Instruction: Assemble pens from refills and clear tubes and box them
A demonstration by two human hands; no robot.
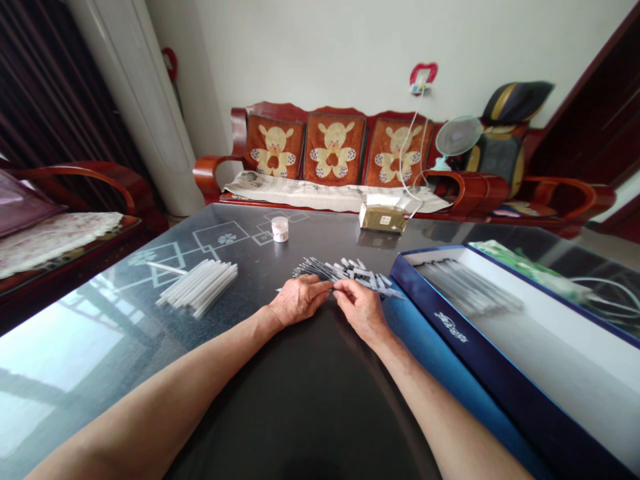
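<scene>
My left hand [299, 300] and my right hand [363, 308] meet over the table's near side, fingertips almost touching. Both are closed in a pinch on a thin dark stick that looks like a pen refill, mostly covered by the fingers. A fine tip pokes out left of my left hand. Just beyond the hands lies a loose pile of similar pen refills [323, 268], thin tips to the left and pale wider ends to the right. Farther left is a stack of white pen barrels [203, 285], with one lying apart at its upper left.
A blue box [445, 319] with a white inside stands at right, holding a row of slim pens [467, 287]. Green-white plastic packaging [530, 267] lies behind it. A small white cup [280, 230] and a tissue box [383, 217] stand toward the dark table's [250, 373] far edge.
</scene>
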